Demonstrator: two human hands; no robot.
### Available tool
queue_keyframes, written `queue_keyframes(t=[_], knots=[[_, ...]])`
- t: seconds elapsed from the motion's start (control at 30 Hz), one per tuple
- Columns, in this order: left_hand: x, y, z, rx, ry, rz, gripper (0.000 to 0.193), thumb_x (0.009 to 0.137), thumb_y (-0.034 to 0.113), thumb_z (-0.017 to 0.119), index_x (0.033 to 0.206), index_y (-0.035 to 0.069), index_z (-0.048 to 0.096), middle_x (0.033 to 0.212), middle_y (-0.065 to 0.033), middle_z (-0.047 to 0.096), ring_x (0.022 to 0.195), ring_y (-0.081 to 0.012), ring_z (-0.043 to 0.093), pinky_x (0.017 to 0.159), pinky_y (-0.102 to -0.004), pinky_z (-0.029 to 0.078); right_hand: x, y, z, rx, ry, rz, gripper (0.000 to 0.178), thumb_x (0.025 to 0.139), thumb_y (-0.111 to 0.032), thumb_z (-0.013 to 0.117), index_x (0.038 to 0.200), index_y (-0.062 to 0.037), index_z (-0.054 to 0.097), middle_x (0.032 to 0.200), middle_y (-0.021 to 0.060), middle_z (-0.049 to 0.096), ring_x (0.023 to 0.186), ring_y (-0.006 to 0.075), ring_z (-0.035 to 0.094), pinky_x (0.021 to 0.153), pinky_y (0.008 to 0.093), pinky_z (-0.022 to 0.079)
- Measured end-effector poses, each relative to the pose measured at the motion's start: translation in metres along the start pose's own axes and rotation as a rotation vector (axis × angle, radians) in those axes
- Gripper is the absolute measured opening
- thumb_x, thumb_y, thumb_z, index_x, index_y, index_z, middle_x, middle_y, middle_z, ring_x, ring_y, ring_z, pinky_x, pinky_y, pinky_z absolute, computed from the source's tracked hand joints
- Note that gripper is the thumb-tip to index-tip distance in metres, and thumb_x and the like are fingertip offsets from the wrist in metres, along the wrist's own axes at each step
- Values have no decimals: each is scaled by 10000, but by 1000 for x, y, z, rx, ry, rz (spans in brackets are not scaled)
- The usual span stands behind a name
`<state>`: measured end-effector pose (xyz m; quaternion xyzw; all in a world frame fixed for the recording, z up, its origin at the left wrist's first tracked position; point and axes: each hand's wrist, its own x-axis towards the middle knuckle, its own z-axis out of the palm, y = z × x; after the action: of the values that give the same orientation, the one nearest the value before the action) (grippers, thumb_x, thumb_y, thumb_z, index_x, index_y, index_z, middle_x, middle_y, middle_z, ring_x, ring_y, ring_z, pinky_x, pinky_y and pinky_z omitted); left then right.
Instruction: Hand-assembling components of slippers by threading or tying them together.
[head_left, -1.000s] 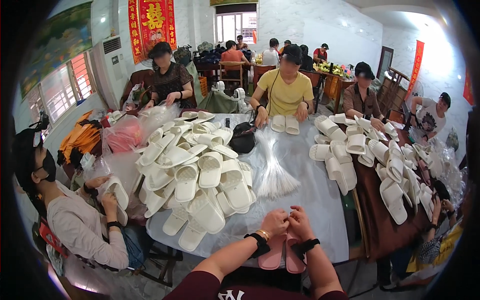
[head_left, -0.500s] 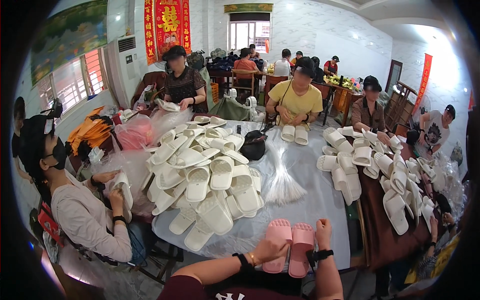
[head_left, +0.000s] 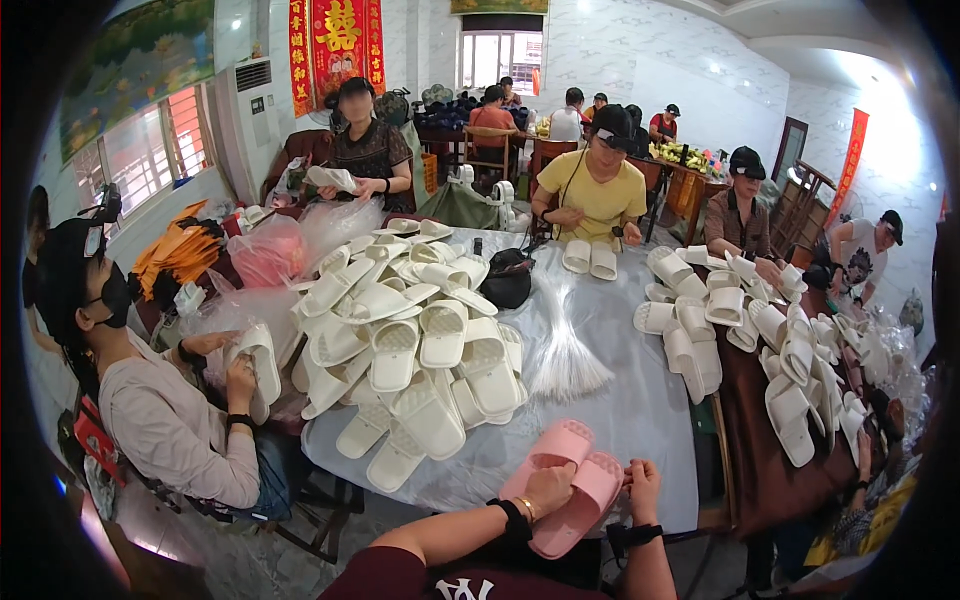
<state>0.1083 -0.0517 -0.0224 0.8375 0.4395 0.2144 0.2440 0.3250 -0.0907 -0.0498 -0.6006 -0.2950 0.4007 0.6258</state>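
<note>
A pair of pink slippers (head_left: 595,487) is at the table's near edge, side by side and slanting with their toes toward the upper right. My left hand (head_left: 549,488) is closed on the pair where the two straps meet; its fingertips are partly hidden. Just right of the slippers is my right hand (head_left: 643,482), thumb and fingers pinched together close to the strap. Whatever lies in that pinch is too small to make out. Beyond the slippers, a fanned bundle of thin clear strands (head_left: 568,355) lies on the grey table covering (head_left: 640,430).
A large heap of white slippers (head_left: 395,320) covers the table's left half, with a black bag (head_left: 508,280) beside it. More white slippers (head_left: 795,345) fill the brown table at right. Several people sit around, one at left holding a white slipper (head_left: 262,365).
The pink slippers have gone from lying straight to slanted and tilted, with my left hand on their straps. My right hand has come down from a raised fist to a pinch beside them.
</note>
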Motion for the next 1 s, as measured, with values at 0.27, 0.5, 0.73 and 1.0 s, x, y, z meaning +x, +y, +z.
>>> queue_keyframes(t=[0.27, 0.5, 0.73, 1.0], knots=[[15, 5, -122, -68, 185, 186, 112, 774, 87, 550, 863, 21, 567, 786, -223, 623, 762, -406, 615, 672, -483, 482, -7, -8, -3, 88, 14, 4, 175, 962, -199, 527, 975, -36, 589, 766, 31, 598, 587, 74, 534, 476, 197, 440], [67, -30, -315, 192, 444, -124, 61, 727, 56, 565, 770, 26, 597, 830, -206, 618, 806, -406, 605, 713, -489, 486, -6, -4, -7, 83, 23, -26, 153, 965, -168, 508, 984, -34, 582, 783, 40, 600, 592, 82, 535, 486, 211, 462], [77, -159, -402, 445, 659, -324, 244, 750, 222, 628, 866, 9, 644, 937, -216, 657, 878, -390, 634, 769, -472, 503, -7, -2, -1, 118, -7, -16, 130, 955, -141, 517, 981, -34, 585, 791, 51, 604, 608, 88, 542, 502, 222, 469], [60, -160, -336, 582, 528, -287, 359, 780, 259, 645, 1032, 5, 663, 996, -206, 656, 975, -362, 605, 868, -432, 463, -15, 0, -10, 97, -19, 17, 130, 929, -112, 528, 983, -8, 584, 802, 71, 610, 622, 117, 560, 540, 247, 482]])
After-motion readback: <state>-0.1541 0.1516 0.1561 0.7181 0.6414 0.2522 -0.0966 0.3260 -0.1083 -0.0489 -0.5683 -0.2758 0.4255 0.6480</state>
